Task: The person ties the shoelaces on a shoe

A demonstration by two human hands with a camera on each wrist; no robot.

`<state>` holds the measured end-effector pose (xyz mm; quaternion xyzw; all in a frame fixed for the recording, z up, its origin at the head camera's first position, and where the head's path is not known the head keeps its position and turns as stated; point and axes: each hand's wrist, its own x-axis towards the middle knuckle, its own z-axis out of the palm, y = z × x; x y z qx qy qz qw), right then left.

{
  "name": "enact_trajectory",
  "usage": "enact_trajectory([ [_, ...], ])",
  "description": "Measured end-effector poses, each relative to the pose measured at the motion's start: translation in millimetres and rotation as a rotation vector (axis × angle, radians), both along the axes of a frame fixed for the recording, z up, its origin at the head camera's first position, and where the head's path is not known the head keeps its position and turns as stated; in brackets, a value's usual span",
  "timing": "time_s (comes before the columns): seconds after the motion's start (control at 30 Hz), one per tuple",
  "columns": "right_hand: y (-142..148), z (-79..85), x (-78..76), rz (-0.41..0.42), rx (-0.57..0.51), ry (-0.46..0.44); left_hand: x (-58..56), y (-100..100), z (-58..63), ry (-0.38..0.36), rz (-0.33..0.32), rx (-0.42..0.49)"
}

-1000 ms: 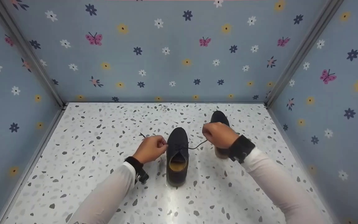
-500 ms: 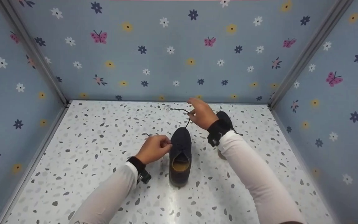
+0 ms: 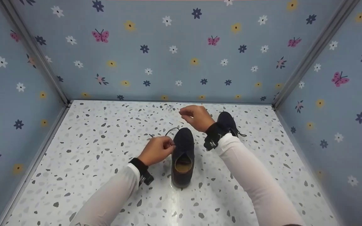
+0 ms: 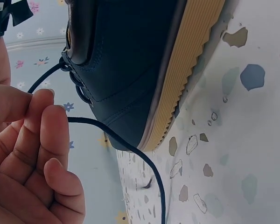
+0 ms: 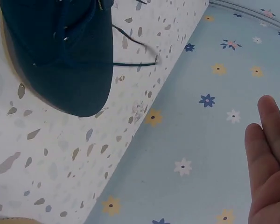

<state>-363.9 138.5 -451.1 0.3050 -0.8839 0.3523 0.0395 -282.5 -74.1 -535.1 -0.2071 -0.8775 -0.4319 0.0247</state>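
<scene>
A dark navy lace-up shoe (image 3: 183,138) with a ribbed tan sole stands on the floor, its toe toward the back wall. At its left side my left hand (image 3: 156,151) pinches a dark shoelace (image 4: 44,77) between thumb and fingertips, and the lace runs taut up to the eyelets. The lace's free length (image 4: 142,156) trails from the fingers. Beyond the toe, to its right, my right hand (image 3: 198,117) hovers with fingers loosely extended and nothing held. Another lace (image 5: 135,64) lies across the shoe front and loops out past the toe's left side.
A second dark shoe (image 3: 226,119) stands farther right, partly behind the right wrist, with its lace hanging to the side. Blue flowered panels (image 3: 181,62) enclose the speckled white floor (image 3: 105,150) at back, left and right.
My right hand has carried its lace from the shoe's right side over the toe and let it go; the lace has fallen to the left. My left hand keeps its pinch.
</scene>
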Motion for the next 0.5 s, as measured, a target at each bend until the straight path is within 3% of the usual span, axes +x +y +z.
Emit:
enact_trajectory([
  [0.3,31.2,-24.6,8.5,-0.035,0.068,-0.058,-3.7,2.1,-0.9,-0.012,-0.003,0.015],
  [0.5,35.2,-42.9,24.7,0.045,0.059,-0.096,-6.5,4.6,0.4,-0.022,-0.009,0.034],
])
